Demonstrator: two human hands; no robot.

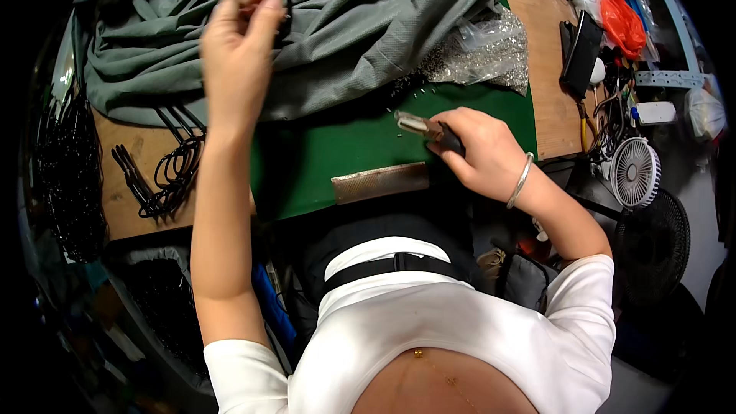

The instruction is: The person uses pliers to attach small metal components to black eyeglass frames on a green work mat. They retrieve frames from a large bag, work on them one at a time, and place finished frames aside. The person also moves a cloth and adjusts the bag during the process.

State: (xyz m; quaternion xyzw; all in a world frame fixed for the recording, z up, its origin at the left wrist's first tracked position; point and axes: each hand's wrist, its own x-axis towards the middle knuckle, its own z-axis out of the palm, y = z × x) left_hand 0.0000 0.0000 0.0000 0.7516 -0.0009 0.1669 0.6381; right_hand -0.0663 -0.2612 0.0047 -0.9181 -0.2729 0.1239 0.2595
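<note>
My left hand (pixel 239 46) is raised over a heap of grey-green cloth (pixel 345 54), fingers closed in a pinch. A thin black cord (pixel 288 1) curves down at its fingertips; the exact grip is partly hidden. My right hand (pixel 479 149) is wrapped round the dark handles of metal pliers (pixel 420 126), their jaws pointing left above a green mat (pixel 307 161). Tiny silvery pieces (pixel 416 93) lie scattered beyond the jaws, beside a clear plastic bag (pixel 491 50) full of similar bits. A worn, textured metal strip (pixel 381 182) rests at the mat's near edge.
Bundled black cords (pixel 172 172) lie on the wooden table (pixel 138 207) at left, with a larger black bunch (pixel 65 176) hanging at its edge. To the right are a black phone (pixel 581 50), a red plastic bag (pixel 622 24), a small white fan (pixel 635 172) and tangled cables.
</note>
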